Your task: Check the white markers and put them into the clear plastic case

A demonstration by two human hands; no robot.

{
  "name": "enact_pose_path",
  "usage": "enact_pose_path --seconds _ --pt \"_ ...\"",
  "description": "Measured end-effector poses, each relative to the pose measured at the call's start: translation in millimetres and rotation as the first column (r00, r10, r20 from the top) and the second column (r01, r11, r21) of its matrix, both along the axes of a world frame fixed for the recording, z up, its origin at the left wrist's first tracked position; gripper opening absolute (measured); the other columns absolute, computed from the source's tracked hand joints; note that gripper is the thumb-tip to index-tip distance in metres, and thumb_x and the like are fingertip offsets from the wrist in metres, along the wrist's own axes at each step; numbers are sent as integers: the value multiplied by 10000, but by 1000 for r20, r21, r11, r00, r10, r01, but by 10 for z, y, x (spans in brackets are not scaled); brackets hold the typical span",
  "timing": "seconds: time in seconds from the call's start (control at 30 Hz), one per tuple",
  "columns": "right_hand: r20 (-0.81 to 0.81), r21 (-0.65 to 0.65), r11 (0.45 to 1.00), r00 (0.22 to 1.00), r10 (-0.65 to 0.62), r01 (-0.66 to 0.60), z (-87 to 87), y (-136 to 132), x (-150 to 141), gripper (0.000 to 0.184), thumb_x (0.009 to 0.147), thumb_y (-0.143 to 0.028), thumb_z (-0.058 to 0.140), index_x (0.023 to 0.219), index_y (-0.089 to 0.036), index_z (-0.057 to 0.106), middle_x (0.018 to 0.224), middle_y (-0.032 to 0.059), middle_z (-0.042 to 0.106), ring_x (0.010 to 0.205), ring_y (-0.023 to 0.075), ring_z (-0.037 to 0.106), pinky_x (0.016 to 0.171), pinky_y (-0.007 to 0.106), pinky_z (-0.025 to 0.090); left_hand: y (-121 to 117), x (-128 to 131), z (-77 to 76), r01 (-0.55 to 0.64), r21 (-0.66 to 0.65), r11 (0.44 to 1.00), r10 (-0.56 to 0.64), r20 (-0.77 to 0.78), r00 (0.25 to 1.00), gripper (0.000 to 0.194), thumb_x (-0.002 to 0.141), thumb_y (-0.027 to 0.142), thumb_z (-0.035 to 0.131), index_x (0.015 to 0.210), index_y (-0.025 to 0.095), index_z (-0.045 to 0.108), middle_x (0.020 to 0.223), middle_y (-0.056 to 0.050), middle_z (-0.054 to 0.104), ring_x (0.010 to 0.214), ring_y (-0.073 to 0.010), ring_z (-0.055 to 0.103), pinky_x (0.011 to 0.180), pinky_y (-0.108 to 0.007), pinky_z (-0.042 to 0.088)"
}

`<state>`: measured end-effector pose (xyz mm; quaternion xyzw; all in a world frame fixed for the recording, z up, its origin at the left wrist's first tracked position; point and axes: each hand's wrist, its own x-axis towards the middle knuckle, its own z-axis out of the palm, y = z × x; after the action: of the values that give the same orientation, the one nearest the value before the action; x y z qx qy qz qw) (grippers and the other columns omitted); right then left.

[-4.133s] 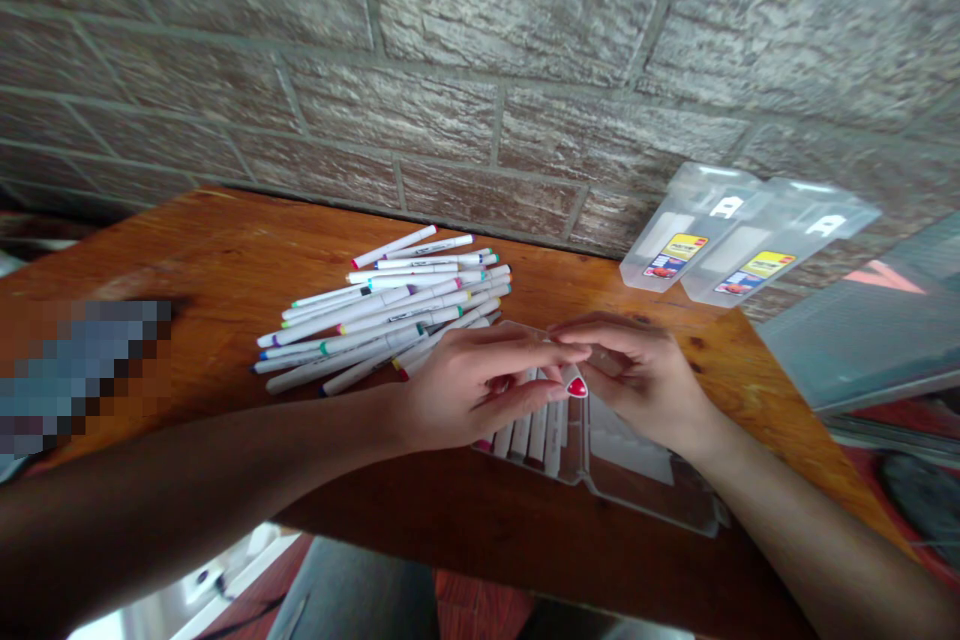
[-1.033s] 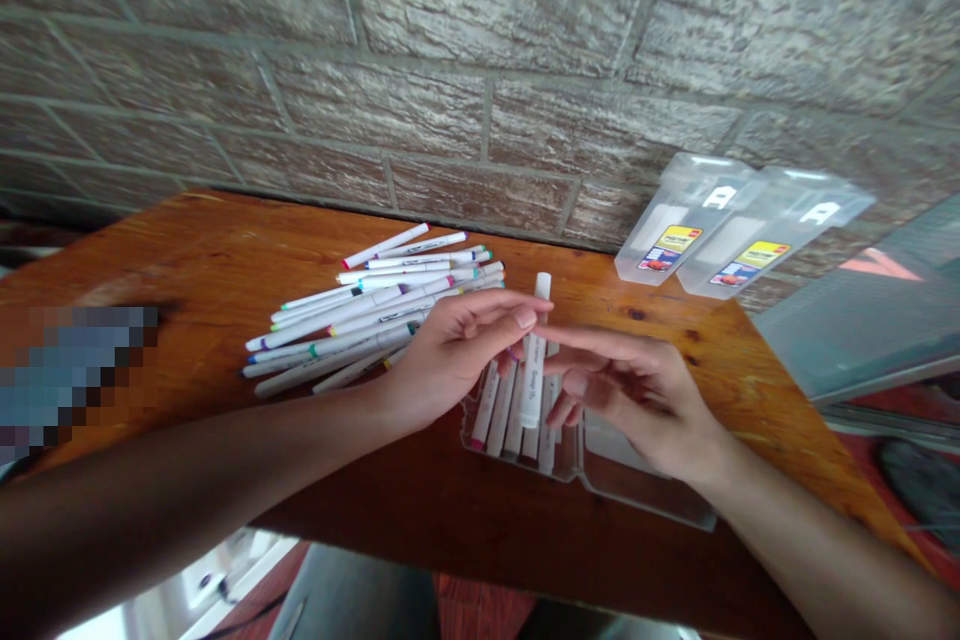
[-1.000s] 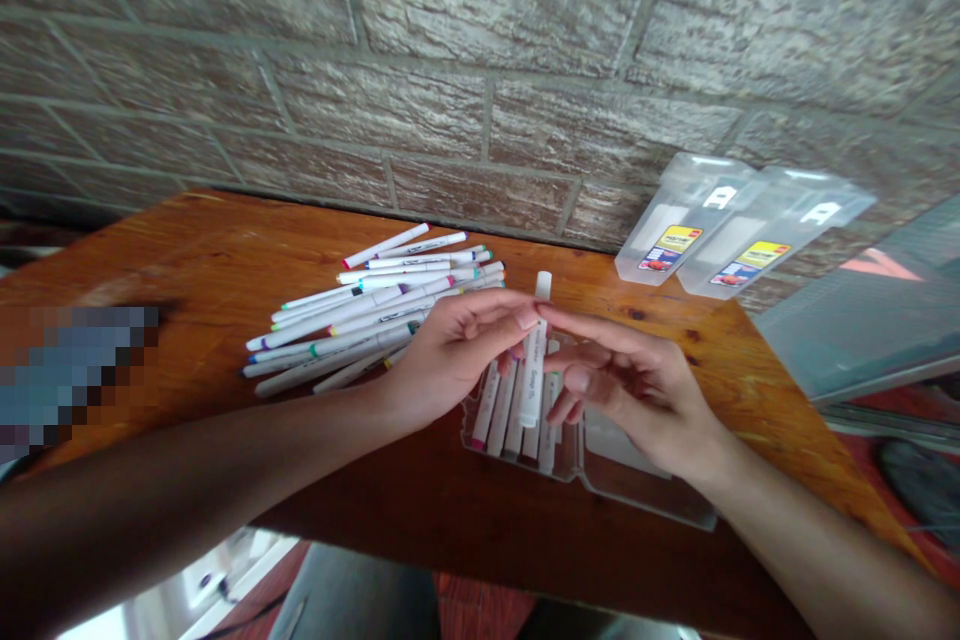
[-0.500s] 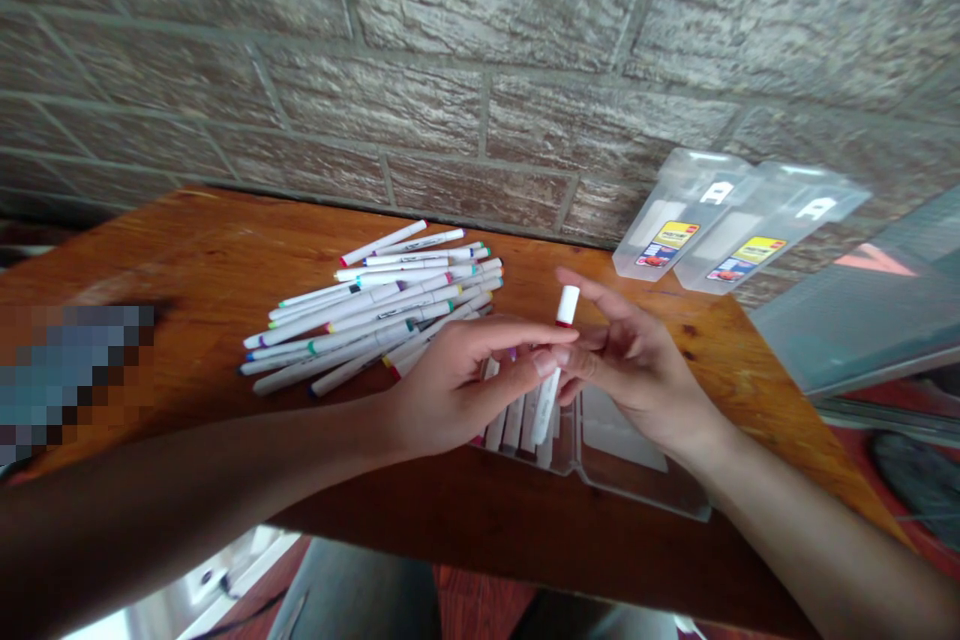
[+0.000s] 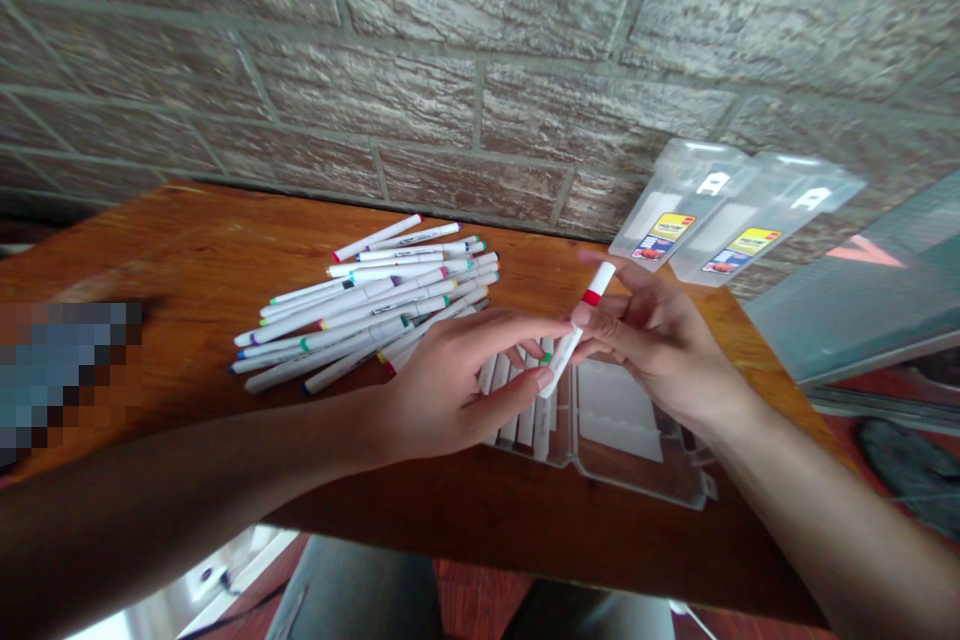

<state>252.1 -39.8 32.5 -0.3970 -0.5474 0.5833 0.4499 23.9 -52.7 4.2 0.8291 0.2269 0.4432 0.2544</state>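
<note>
A white marker with a red band (image 5: 562, 358) is held at a slant above an open clear plastic case (image 5: 637, 490). My right hand (image 5: 649, 335) pinches it just below the band, thumb in front. My left hand (image 5: 457, 375) has its thumb on the marker's lower end and its index finger along the barrel. Several white markers (image 5: 506, 428) lie side by side in the case's left half, partly hidden by my left hand. Beyond that hand a loose pile of white markers with coloured ends (image 5: 375, 295) rests on the wooden table (image 5: 187, 250).
Two clear upright cases with yellow labels (image 5: 731, 220) stand at the back right against the stone-block wall (image 5: 420, 100). A pixelated dark object (image 5: 67, 370) is at the left. My knees (image 5: 360, 585) are below the table's front edge.
The marker has tilted further, its capped end moving up and right with my right hand. Its lower end has risen to my left thumb. The view has shifted slightly.
</note>
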Motion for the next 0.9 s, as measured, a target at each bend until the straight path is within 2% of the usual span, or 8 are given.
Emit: enact_pose_path --seconds 0.07,0.13,0.23,0.4,0.53,0.63,0.9 --pt "29 -37 999 1000 -8 9 34 45 61 893 739 -363 969 1464 -210 470 739 -12 774 584 172 743 579 276 639 32 -5 -20 -11 87 996 13 -26 1000 258 978 225 690 1226 165 727 1114 -89 785 973 -181 736 894 -305 579" --pt "84 -80 997 996 8 -1 40 93 114 797 742 -409 959 1368 -200 512 675 -20 744 508 154 695 504 256 600 56 -4 -42 13 147 989 -4 -58 998 214 959 266 732 1144 161 751 1056 -88 771 974 -189 725 888 -306 573" --pt "166 -130 991 985 36 -14 7 152 149 656 760 -466 932 1215 -200 541 625 -18 717 459 145 658 430 232 538 68 7 -78 86 188 978 -67 -101 993 268 925 349 791 1095 143 763 1020 -87 766 931 -183 717 851 -291 563" --pt "246 -168 983 962 115 -75 -61 187 127 616 714 -451 955 1097 -203 541 613 -27 714 457 146 667 405 216 522 35 24 -134 193 267 944 -139 -209 968 324 915 458 792 1026 154 772 973 -66 769 876 -182 698 860 -320 533" --pt "301 -180 979 942 149 -98 -81 191 123 538 747 -519 913 1015 -198 576 608 -26 707 416 131 647 340 195 463 3 25 -148 272 309 911 -184 -285 941 279 940 422 771 1017 153 764 1002 -72 776 888 -190 694 897 -337 523" --pt "322 -186 979 937 137 -79 -105 209 133 525 731 -508 927 995 -192 600 625 -22 715 415 127 647 315 186 442 -8 24 -145 307 306 901 -201 -333 921 224 967 386 744 991 163 753 1020 -68 783 914 -190 695 910 -322 522" --pt "391 -136 986 909 147 -100 -178 265 229 452 678 -464 968 915 -149 747 612 -23 706 390 74 563 320 170 405 -17 33 -163 310 314 897 -159 -425 891 169 1013 329 677 1021 185 765 1090 -65 801 970 -201 683 956 -335 516"
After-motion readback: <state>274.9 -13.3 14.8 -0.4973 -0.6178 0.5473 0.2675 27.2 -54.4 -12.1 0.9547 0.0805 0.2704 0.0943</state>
